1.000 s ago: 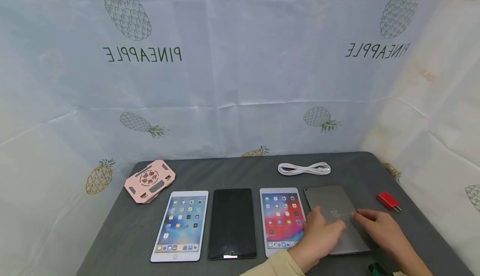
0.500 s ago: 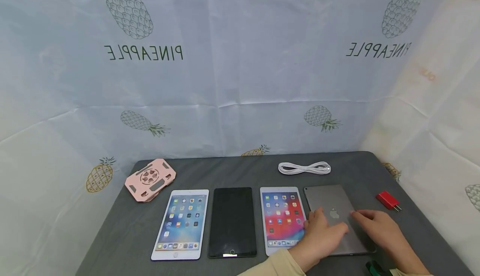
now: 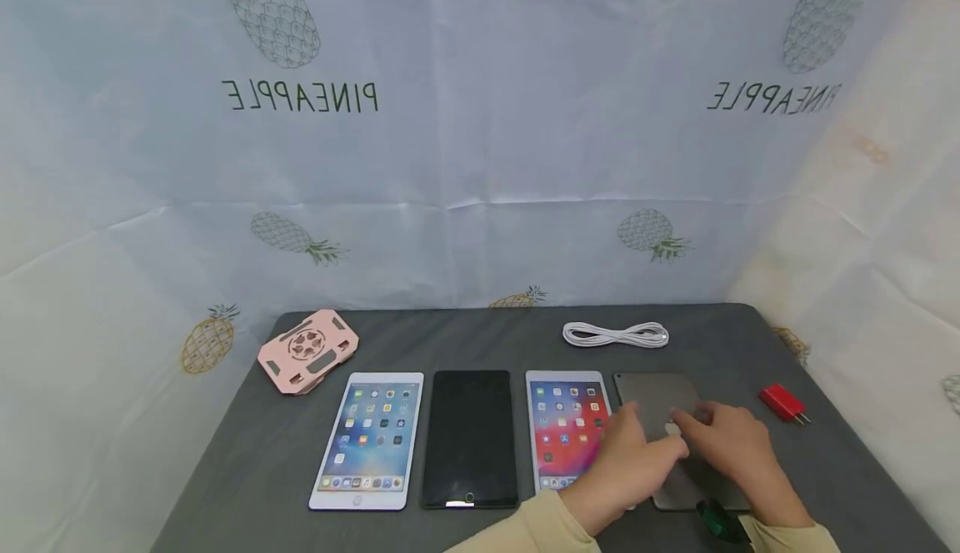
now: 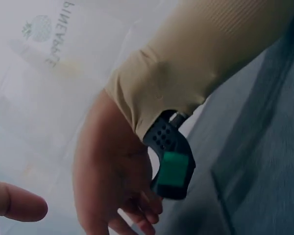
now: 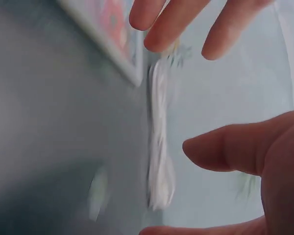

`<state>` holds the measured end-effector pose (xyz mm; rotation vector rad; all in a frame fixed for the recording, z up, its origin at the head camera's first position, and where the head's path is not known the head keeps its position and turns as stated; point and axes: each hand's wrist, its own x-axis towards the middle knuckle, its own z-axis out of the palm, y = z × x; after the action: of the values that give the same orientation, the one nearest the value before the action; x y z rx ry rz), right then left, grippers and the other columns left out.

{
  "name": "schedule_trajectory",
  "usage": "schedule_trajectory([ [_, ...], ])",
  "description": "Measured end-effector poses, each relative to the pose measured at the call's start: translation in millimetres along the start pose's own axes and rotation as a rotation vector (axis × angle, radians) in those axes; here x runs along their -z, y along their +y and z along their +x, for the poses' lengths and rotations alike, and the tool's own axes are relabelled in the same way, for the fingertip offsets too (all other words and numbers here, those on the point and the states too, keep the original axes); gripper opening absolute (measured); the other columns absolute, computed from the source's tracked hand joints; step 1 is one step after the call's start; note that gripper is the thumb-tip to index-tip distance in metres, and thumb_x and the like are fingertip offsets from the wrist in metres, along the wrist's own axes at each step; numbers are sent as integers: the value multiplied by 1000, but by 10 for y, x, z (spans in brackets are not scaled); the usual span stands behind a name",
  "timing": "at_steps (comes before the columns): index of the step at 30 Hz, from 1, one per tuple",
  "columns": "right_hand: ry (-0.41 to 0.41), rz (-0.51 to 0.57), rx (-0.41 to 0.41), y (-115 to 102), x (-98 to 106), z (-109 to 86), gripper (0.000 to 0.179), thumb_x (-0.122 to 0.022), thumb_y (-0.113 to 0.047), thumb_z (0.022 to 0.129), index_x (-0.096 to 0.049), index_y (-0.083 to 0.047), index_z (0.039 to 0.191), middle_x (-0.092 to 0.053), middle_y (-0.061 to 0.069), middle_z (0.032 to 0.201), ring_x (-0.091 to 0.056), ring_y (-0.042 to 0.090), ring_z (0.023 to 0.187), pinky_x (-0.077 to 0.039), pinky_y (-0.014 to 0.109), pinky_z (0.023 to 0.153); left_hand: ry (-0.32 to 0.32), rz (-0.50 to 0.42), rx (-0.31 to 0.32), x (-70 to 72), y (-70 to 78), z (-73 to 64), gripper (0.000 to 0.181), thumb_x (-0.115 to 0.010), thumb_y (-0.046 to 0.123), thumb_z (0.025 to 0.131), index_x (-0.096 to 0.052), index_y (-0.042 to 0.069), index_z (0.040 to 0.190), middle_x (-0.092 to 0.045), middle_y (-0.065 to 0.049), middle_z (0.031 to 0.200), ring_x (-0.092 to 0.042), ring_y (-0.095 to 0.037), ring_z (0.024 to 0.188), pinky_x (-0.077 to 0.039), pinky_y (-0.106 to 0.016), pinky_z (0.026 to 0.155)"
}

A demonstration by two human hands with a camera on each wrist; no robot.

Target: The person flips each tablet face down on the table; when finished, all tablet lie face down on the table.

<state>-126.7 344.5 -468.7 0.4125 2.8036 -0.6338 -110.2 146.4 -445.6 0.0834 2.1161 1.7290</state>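
Observation:
A dark grey tablet [image 3: 651, 393] lies back up on the right of the table, its pale logo partly covered by my hands. My left hand [image 3: 622, 463] is over its left side, thumb stretched toward the logo. Over the right side comes my right hand [image 3: 731, 444], thumb close to the logo and fingers loosely bent. The left wrist view shows the right hand from the side, holding nothing. Spread fingertips [image 5: 220, 147] fill the right wrist view, with the tablet's back blurred behind. Beside my left forearm, the white tablet with a red and blue screen [image 3: 566, 428] is partly hidden.
Left of these lie a black tablet [image 3: 470, 436] and another white tablet [image 3: 367, 440] with a blue screen. A pink case-like item [image 3: 308, 351] sits at the back left. A white coiled cable [image 3: 615, 334] lies behind the tablets, a red plug adapter [image 3: 783, 402] at the right edge.
My right hand has left the grey tablet's right edge and moved left over its back. The left hand has shifted slightly. The head view has turned a little left.

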Motion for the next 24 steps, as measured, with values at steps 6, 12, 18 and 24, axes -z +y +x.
schedule_trajectory([
  [6,58,81,87,-631,-127,0,76,-63,-50,102,-59,17,138,-68,38,129,-70,51,113,-60,62,93,36,-25,-32,598,-83,-34,87,-74,31,82,-44,2,159,-49,-22,157,-48,-41,139,-40,-70,116],
  [12,32,95,132,-1005,-269,-66,76,-68,-51,99,-61,14,137,-71,33,125,-71,46,109,-61,63,92,38,-36,-24,943,-264,-75,90,-73,33,87,-37,-2,162,-39,-28,161,-44,-48,140,-36,-76,116],
  [18,18,88,136,-1144,-392,-102,72,-70,-49,97,-65,13,134,-71,34,125,-69,51,111,-62,63,88,17,-92,-2,1040,-284,-109,93,-73,30,87,-33,-4,163,-31,-29,167,-38,-52,146,-33,-78,118],
  [24,48,45,153,-1191,-470,-122,69,-73,-49,95,-68,11,128,-73,28,115,-68,45,106,-62,63,86,-1,-125,6,1074,-295,-121,94,-73,27,86,-30,-6,163,-30,-31,167,-35,-53,147,-32,-77,120],
])
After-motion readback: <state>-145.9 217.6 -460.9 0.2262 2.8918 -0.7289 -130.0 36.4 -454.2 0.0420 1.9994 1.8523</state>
